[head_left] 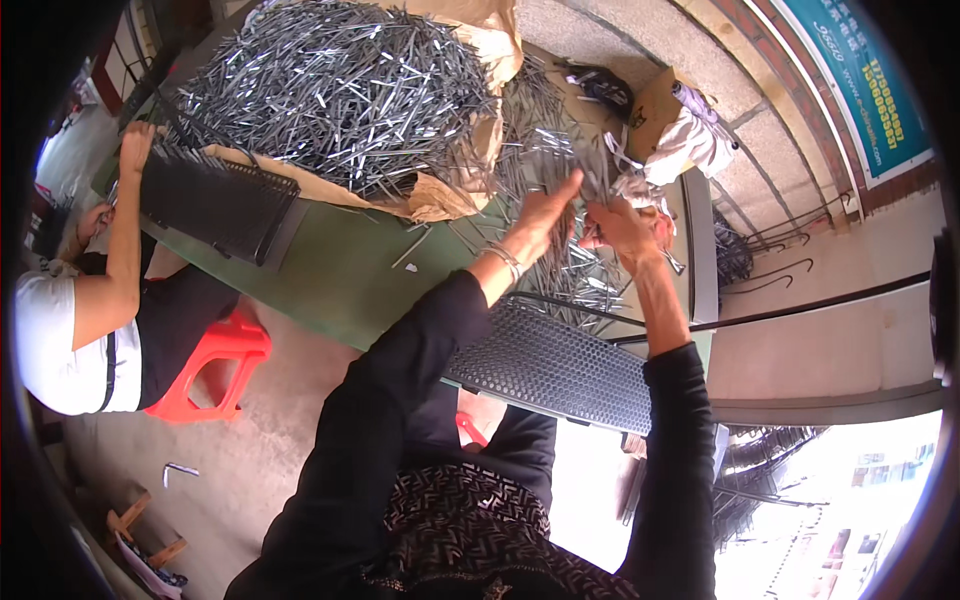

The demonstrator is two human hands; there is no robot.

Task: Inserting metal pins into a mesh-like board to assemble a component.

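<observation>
Over the right part of the table, both my hands are raised close together, with a motion-smeared bunch of thin metal strips standing up between them. My left hand, with a bracelet at the wrist, is closed around strips, its thumb pointing up. My right hand is also closed, its fingers curled about the strips' lower part. Exactly how many strips each holds is too blurred to tell. Below my hands lie loose grey strips. Nearer my lap is a black panel full of round holes.
Brown paper lies under a large heap of metal strips on the green table. At left, a co-worker handles another black perforated panel beside a red stool. A cardboard box with cloth stands at the back right.
</observation>
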